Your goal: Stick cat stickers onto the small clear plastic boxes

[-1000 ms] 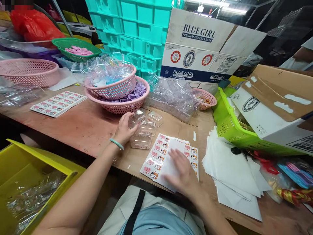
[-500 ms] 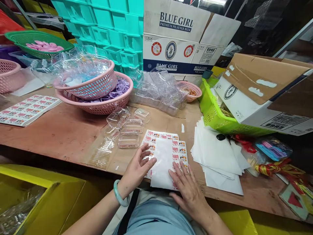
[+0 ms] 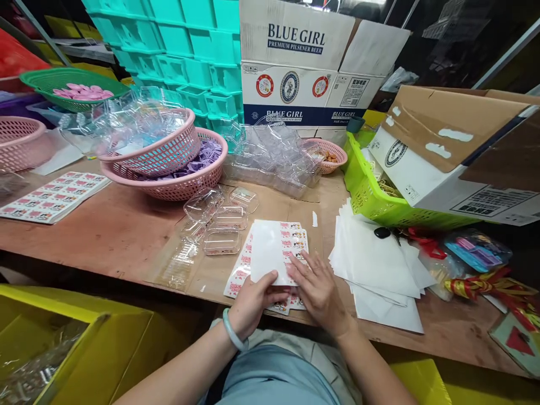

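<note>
A sticker sheet (image 3: 293, 243) printed with cats and red lettering lies in front of me, its left part blank white. More printed sheets (image 3: 241, 270) show under it at an angle. My left hand (image 3: 255, 298) grips the near edge of the top sheet, thumb above and fingers beneath. Along the sheet's right side, my right hand (image 3: 319, 289) rests with its fingers stretched out and apart; its thumb is largely hidden. Just left of the sheets are several small clear plastic cases (image 3: 223, 241).
Loose white paper (image 3: 375, 264) lies to the right, beside a green basket (image 3: 371, 194). Pink baskets (image 3: 169, 191) and clear packaging (image 3: 274, 157) stand behind. A sticker stack (image 3: 54, 197) lies far left. Below the table edge is a yellow box (image 3: 122, 337).
The top sheet has moved away from me and is raised at its near edge. My left hand has come down and right to grip it; my right hand has shifted slightly up.
</note>
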Demonstrator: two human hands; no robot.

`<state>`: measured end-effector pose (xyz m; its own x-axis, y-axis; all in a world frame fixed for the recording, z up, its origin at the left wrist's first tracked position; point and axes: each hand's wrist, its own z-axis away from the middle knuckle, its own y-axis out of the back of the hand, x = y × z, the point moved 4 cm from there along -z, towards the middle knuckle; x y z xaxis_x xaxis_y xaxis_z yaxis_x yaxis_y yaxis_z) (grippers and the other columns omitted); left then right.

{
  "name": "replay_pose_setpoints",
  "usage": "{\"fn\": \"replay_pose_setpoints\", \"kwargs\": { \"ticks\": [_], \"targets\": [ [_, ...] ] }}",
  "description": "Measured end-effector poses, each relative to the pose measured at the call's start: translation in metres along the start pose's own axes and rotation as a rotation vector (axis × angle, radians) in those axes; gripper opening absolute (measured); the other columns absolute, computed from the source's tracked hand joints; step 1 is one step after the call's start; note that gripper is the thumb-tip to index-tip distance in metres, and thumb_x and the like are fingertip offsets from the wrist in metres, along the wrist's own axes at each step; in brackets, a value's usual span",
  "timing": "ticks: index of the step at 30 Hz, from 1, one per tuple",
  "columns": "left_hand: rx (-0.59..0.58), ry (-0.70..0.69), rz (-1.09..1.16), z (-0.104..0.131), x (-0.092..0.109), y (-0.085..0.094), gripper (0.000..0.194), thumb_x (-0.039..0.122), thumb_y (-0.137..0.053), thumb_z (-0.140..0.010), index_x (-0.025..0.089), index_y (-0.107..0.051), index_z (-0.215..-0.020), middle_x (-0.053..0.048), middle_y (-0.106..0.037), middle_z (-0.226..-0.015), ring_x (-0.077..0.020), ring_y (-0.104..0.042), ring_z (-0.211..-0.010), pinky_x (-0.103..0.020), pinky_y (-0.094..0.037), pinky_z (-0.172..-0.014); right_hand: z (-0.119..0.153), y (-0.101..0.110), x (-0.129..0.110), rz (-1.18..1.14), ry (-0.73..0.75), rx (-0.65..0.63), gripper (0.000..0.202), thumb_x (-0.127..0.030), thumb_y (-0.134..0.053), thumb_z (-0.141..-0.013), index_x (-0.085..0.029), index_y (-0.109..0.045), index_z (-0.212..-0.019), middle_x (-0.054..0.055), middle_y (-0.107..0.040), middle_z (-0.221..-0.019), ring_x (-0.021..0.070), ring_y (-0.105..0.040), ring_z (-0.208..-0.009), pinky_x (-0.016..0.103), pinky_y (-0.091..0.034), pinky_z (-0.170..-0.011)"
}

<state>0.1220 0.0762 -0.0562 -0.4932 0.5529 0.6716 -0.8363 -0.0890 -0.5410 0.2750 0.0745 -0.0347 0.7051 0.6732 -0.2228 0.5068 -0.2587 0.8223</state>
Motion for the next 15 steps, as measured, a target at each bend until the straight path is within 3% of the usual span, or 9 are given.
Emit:
{"fn": "replay_pose_setpoints", "kwargs": {
  "ticks": [2,5,9,15],
  "targets": [
    [0.058,-0.044,0.013,-0.009,-0.002,0.001,0.041,0.032,-0.073,-0.075,0.011,-0.062,-0.107,-0.015,-0.071,-0.097,-0.0204,-0.069,-0.075,-0.030,-0.057,-0.069,-0.002,0.003,0.002,-0.073,-0.158,0.079,0.050,-0.021,-0.060,-0.087,-0.021,-0.045,-0.135,0.012,-0.054,-0.136,0.0320,-0.040,-0.133,0.061,-0.036,-0.106],
    [0.044,-0.077,0.049,-0.013,-0.004,-0.005,0.041,0.035,-0.073,-0.075,0.010,-0.063,-0.107,-0.015,-0.072,-0.097,-0.0212,-0.070,-0.079,-0.028,-0.058,-0.069,-0.001,0.005,-0.005,-0.155,-0.350,0.246,0.039,-0.024,-0.066,-0.083,-0.021,-0.054,-0.120,0.013,-0.059,-0.126,0.0299,-0.047,-0.127,0.056,-0.040,-0.103],
    [0.005,-0.102,0.093,-0.012,-0.005,-0.019,0.040,0.038,-0.072,-0.076,0.011,-0.065,-0.105,-0.014,-0.071,-0.103,-0.0232,-0.070,-0.085,-0.031,-0.058,-0.075,-0.001,-0.007,-0.015,-0.193,-0.443,0.324,0.027,-0.022,-0.067,-0.082,-0.021,-0.059,-0.108,0.010,-0.063,-0.111,0.0270,-0.055,-0.113,0.052,-0.045,-0.098],
    [-0.027,-0.152,0.057,-0.017,-0.003,-0.026,0.037,0.037,-0.072,-0.075,0.011,-0.067,-0.101,-0.014,-0.071,-0.105,-0.0262,-0.068,-0.094,-0.035,-0.056,-0.082,0.001,-0.018,-0.004,-0.451,-0.599,0.370,0.014,-0.021,-0.064,-0.085,-0.021,-0.065,-0.098,0.008,-0.066,-0.102,0.0213,-0.061,-0.099,0.039,-0.051,-0.088]
  ]
}}
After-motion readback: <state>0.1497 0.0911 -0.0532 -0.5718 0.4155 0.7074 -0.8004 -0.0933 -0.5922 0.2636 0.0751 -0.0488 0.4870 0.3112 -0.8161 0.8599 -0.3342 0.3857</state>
